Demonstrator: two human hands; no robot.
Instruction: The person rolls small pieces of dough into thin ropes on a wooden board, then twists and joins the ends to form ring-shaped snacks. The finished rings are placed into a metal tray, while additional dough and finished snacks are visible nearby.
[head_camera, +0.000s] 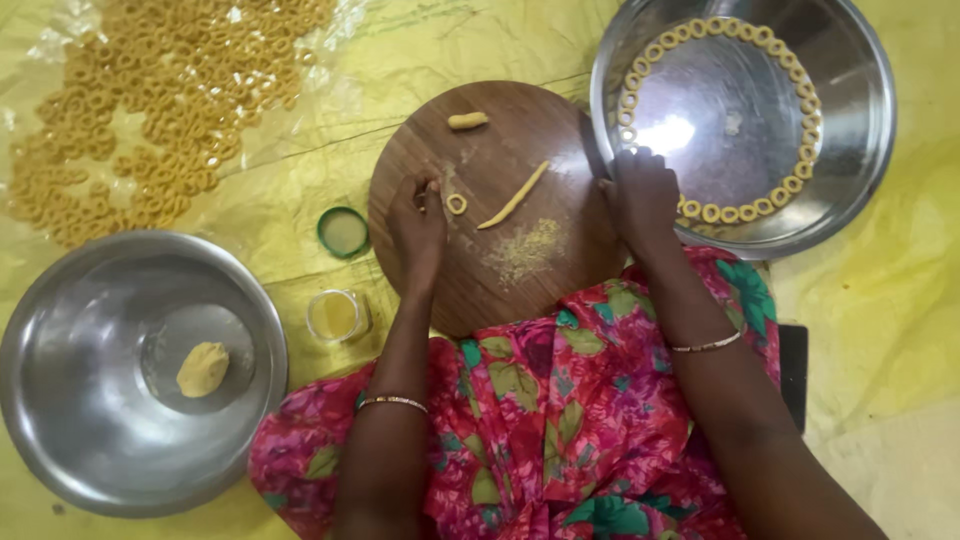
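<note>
A round wooden board (500, 290) lies in front of me. On it are a small dough ring (456, 204), a thin rolled dough strip (515, 196), a short dough piece (467, 121) and a patch of crumbs. My left hand (418, 220) rests on the board with its fingertips right beside the ring. My right hand (642, 195) sits at the rim of a steel bowl (850, 150), where several dough rings (790, 70) line the inner wall. Whether its fingers hold a ring is hidden.
A second steel bowl (90, 420) at lower left holds a lump of dough (203, 369). Many finished rings (150, 110) are spread on the yellow plastic sheet at upper left. A green lid (343, 232) and a small open jar (338, 316) stand left of the board.
</note>
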